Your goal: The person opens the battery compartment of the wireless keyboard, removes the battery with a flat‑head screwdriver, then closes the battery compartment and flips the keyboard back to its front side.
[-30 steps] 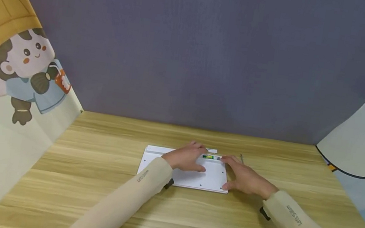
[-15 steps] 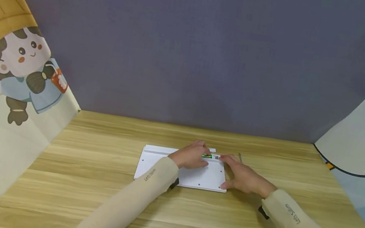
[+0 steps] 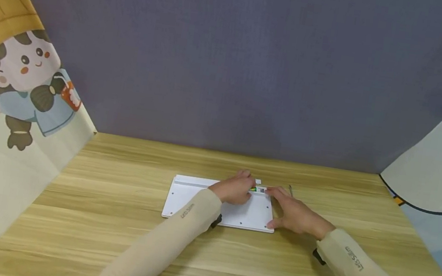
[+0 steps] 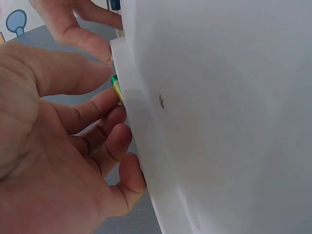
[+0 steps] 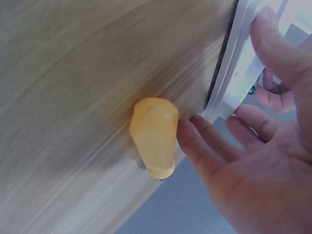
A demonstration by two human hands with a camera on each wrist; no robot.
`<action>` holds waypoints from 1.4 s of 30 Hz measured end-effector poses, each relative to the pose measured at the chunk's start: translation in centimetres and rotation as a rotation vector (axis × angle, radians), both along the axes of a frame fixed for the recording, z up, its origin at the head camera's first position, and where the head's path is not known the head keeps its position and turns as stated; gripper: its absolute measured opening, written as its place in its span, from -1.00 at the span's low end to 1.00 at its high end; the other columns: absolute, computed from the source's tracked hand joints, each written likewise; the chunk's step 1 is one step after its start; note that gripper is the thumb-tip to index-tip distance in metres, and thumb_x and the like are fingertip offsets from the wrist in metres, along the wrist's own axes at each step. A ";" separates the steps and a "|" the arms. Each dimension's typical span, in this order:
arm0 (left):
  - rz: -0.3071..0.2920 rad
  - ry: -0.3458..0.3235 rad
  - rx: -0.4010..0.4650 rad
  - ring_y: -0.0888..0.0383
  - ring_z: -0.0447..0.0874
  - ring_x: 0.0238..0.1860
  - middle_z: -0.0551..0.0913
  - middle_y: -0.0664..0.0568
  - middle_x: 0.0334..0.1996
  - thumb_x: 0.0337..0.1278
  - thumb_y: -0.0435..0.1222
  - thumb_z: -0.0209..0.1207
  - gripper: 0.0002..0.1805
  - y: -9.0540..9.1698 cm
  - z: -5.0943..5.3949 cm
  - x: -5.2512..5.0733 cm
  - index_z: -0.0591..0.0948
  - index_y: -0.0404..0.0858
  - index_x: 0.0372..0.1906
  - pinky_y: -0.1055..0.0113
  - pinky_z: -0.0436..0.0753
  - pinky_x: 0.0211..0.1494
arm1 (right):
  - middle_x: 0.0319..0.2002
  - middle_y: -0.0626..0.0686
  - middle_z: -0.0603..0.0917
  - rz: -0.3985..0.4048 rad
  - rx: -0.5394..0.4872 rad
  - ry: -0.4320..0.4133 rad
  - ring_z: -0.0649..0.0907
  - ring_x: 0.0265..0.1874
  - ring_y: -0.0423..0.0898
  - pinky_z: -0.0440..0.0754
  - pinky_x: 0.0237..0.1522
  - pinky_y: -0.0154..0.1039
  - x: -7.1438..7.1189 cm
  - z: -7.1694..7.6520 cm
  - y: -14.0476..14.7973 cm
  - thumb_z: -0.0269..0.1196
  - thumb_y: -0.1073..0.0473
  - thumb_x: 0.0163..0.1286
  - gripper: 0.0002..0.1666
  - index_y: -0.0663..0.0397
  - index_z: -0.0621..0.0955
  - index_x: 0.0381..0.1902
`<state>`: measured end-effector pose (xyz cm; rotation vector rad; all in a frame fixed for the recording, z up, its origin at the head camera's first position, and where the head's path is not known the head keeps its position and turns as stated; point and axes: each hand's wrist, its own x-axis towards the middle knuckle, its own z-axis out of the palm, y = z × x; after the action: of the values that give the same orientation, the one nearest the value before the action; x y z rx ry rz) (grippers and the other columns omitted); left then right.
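Note:
A white keyboard (image 3: 195, 200) lies underside up on the wooden table, its raised battery ridge along the far edge. A green and yellow battery (image 4: 117, 88) shows at that ridge, beside a small printed label. My left hand (image 3: 232, 189) reaches over the ridge with curled fingers; thumb and index finger pinch at the battery and hide much of it. My right hand (image 3: 296, 216) grips the keyboard's right end, thumb at the near corner and fingertips at the far corner. Behind the ridge lies a small white strip (image 3: 258, 181), partly covered by the left hand.
A screwdriver (image 3: 291, 191) lies just right of the keyboard, behind the right fingers; its yellow handle (image 5: 155, 136) fills the middle of the right wrist view. A grey-blue panel (image 3: 231, 64) rises behind the table (image 3: 105, 235), with cartoon-printed panels on both sides.
My left hand has moved slightly right along the ridge, and its thumb and fingers have closed over the battery, covering more of it. The right hand keeps its place on the keyboard.

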<state>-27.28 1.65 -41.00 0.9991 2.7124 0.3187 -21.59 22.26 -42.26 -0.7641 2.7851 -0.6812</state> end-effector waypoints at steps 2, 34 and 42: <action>0.009 -0.009 -0.012 0.15 0.29 0.08 0.37 0.05 -0.06 0.28 -0.31 0.07 -0.64 0.2 0.0 0.0 0.50 -0.26 0.15 0.29 0.37 0.19 | 0.31 0.18 0.26 0.004 0.003 0.006 0.38 0.20 0.19 0.36 0.16 0.12 0.0 0.0 0.0 0.48 0.00 -0.02 0.04 0.21 0.25 0.34; 0.111 -0.050 -0.016 0.16 0.34 0.18 0.41 0.11 0.10 0.14 -0.45 0.15 -0.54 1.6 0.2 -0.2 0.48 -0.02 0.13 0.19 0.38 0.17 | 0.28 0.15 0.27 -0.001 0.018 -0.005 0.40 0.19 0.17 0.38 0.13 0.11 0.1 0.1 -0.3 0.49 0.02 -0.01 0.03 0.21 0.25 0.33; 0.067 -0.016 0.030 0.23 0.38 -0.18 0.39 0.16 -0.17 0.06 -0.55 0.15 -0.60 1.3 0.2 0.1 0.53 -0.01 -0.09 0.39 0.43 -0.27 | 0.25 0.14 0.30 0.004 0.006 -0.007 0.41 0.17 0.15 0.39 0.12 0.11 0.1 0.0 -0.2 0.49 0.02 -0.01 0.03 0.21 0.25 0.33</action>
<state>-27.23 2.90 -40.76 0.9110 2.7392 0.3787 -21.49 22.06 -42.23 -0.7648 2.7771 -0.6733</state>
